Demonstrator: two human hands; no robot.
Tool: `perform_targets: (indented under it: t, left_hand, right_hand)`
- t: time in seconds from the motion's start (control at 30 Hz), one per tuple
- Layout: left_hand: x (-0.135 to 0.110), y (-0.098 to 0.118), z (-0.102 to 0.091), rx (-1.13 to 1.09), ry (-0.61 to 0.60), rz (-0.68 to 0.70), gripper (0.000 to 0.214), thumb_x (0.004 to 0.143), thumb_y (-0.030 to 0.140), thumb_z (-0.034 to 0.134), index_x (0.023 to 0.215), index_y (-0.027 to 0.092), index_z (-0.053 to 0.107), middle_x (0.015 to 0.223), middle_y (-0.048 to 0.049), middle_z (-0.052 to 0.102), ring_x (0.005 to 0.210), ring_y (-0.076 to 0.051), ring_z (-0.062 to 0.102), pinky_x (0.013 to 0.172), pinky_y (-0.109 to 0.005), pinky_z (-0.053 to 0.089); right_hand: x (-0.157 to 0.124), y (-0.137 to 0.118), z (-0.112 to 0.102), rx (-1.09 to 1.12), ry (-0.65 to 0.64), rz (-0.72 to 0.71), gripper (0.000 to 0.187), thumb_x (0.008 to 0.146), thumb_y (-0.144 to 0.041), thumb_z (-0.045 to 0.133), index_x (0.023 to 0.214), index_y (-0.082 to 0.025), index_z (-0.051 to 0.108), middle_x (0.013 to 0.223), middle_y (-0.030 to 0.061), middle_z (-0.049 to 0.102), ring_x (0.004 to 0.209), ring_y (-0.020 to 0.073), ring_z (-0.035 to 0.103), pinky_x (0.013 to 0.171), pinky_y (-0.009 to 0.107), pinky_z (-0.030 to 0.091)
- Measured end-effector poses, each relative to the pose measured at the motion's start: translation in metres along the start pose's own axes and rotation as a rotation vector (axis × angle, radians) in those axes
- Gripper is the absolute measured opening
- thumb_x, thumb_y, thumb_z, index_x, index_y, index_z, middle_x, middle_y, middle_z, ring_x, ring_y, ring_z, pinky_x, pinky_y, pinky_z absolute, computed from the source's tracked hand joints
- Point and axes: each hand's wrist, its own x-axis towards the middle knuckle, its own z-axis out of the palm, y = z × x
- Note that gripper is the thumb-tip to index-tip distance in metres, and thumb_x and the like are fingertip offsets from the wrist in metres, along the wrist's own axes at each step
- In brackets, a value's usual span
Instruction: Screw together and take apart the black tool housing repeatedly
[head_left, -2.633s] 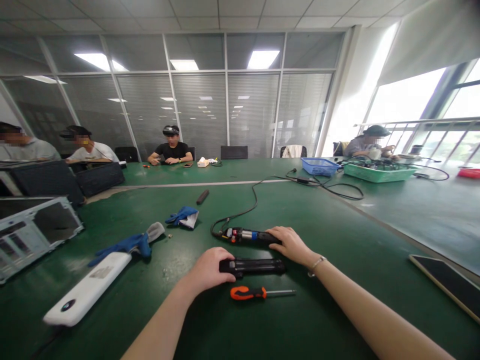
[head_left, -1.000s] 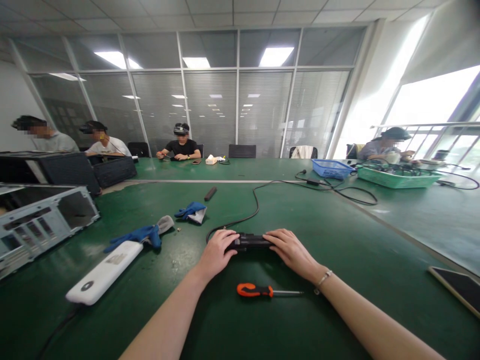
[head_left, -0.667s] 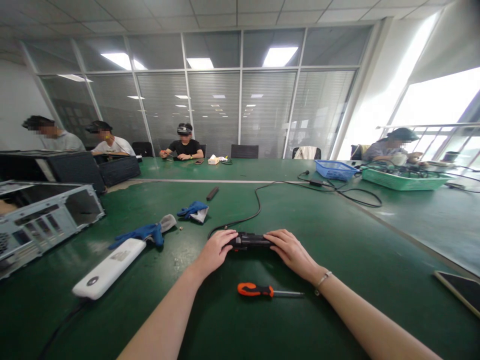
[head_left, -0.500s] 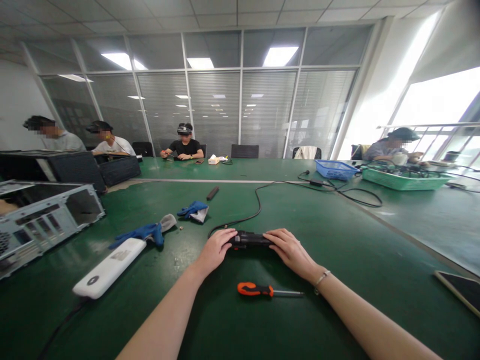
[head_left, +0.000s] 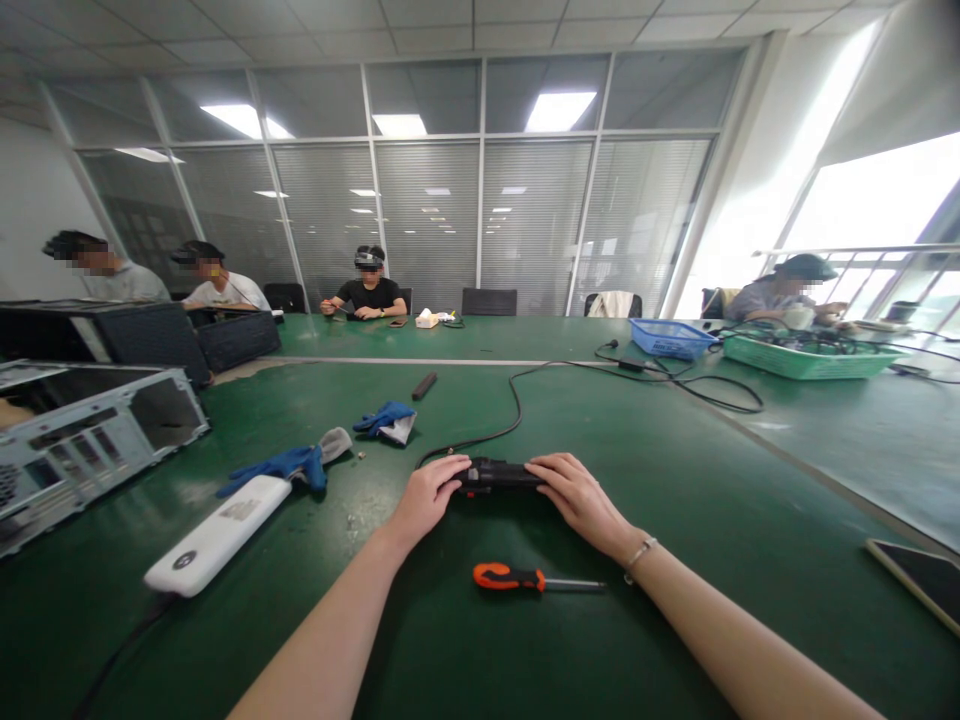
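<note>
Lying crosswise on the green table is a black corded electric screwdriver [head_left: 499, 476] with a small red part on its near side. My left hand [head_left: 429, 492] is closed over its left end, by the cord. On the right end rests my right hand [head_left: 577, 500], fingers together and curled over the body; a bracelet circles that wrist. Both palms face down, hiding the tool's two ends. Closer to me, between my forearms, a screwdriver [head_left: 510, 577] with an orange and black handle lies with its shaft pointing right.
Left of my hands are blue-grey gloves [head_left: 289, 467], a white power bank-like box [head_left: 219, 535] with a cable, and an open metal computer case [head_left: 97, 440]. A black cord [head_left: 519, 400] runs toward blue [head_left: 671, 340] and green baskets [head_left: 814, 360]. A phone [head_left: 919, 575] lies right. Several people sit farther off.
</note>
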Motion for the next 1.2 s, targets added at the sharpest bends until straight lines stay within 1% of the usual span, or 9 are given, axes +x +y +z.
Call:
perform_targets:
  t: [0.07,0.13,0.27,0.47,0.73,0.83,0.97,1.07,1.2]
  left_hand:
    - [-0.001,0.001,0.0,-0.007,0.034,0.028,0.034,0.087,0.009,0.052,0.116,0.021,0.064,0.124,-0.0053,0.064,0.118,-0.02,0.057,0.106,-0.04,0.043]
    - [-0.001,0.001,-0.001,-0.003,0.037,0.038,0.033,0.087,0.01,0.052,0.116,0.021,0.064,0.124,-0.0052,0.064,0.118,-0.02,0.057,0.106,-0.04,0.043]
    - [0.0,0.0,0.0,0.017,-0.004,0.01,0.034,0.086,0.01,0.053,0.117,0.021,0.064,0.124,-0.0053,0.064,0.117,-0.02,0.058,0.106,-0.04,0.043]
    - [0.0,-0.006,0.003,0.044,-0.054,-0.03,0.036,0.085,0.009,0.054,0.118,0.02,0.064,0.125,-0.0053,0.063,0.117,-0.02,0.058,0.106,-0.04,0.043]
    - [0.002,-0.005,0.006,0.054,-0.116,-0.068,0.041,0.088,0.011,0.048,0.127,0.02,0.057,0.134,-0.0055,0.056,0.124,-0.019,0.052,0.11,-0.038,0.038]
    - [0.003,-0.005,0.006,0.075,-0.137,-0.08,0.042,0.09,0.014,0.046,0.13,0.022,0.054,0.133,-0.005,0.057,0.123,-0.02,0.052,0.108,-0.038,0.039]
    - [0.003,0.0,0.004,0.096,-0.158,-0.121,0.039,0.091,0.019,0.047,0.129,0.022,0.055,0.128,-0.006,0.061,0.118,-0.022,0.055,0.105,-0.039,0.04]
    - [0.002,0.008,0.0,0.069,-0.192,-0.147,0.036,0.092,0.021,0.045,0.127,0.023,0.057,0.124,-0.0052,0.063,0.114,-0.021,0.058,0.102,-0.037,0.042]
    - [0.001,0.017,-0.005,0.029,-0.232,-0.17,0.036,0.093,0.024,0.045,0.127,0.024,0.058,0.124,-0.005,0.063,0.112,-0.022,0.059,0.101,-0.036,0.043]
  right_hand:
    - [0.0,0.0,0.0,0.002,0.019,0.004,0.037,0.096,-0.023,0.042,0.132,-0.027,0.051,0.121,0.0105,0.059,0.11,0.0238,0.053,0.093,0.047,0.049]
    - [0.001,0.0,-0.001,0.002,0.019,0.005,0.037,0.096,-0.023,0.041,0.131,-0.027,0.051,0.121,0.0104,0.059,0.109,0.0237,0.054,0.093,0.047,0.05]
    - [0.001,-0.001,-0.001,0.004,0.012,0.0,0.038,0.095,-0.022,0.042,0.131,-0.028,0.051,0.118,0.0103,0.061,0.107,0.0239,0.056,0.091,0.047,0.051]
    - [-0.001,-0.001,0.004,0.003,-0.031,0.008,0.038,0.094,-0.023,0.044,0.131,-0.029,0.051,0.118,0.0087,0.061,0.106,0.0227,0.056,0.09,0.043,0.052]
    - [-0.001,0.0,0.005,-0.032,-0.084,0.052,0.039,0.095,-0.023,0.043,0.132,-0.029,0.05,0.119,0.0082,0.061,0.106,0.0224,0.056,0.092,0.043,0.051]
    - [0.001,0.0,0.005,-0.045,-0.097,0.073,0.04,0.094,-0.025,0.044,0.133,-0.029,0.049,0.12,0.0081,0.062,0.106,0.0229,0.057,0.093,0.044,0.05]
    - [0.003,0.004,0.003,-0.041,-0.132,0.082,0.04,0.094,-0.03,0.047,0.133,-0.028,0.05,0.117,0.0081,0.063,0.105,0.0233,0.058,0.093,0.045,0.049]
    - [0.003,0.006,-0.005,-0.02,-0.182,0.069,0.038,0.094,-0.034,0.048,0.131,-0.028,0.053,0.111,0.0074,0.066,0.098,0.0215,0.061,0.088,0.04,0.052]
    - [-0.001,0.007,-0.015,0.042,-0.275,0.093,0.039,0.094,-0.039,0.047,0.131,-0.028,0.054,0.111,0.0073,0.066,0.094,0.0209,0.062,0.085,0.037,0.052]
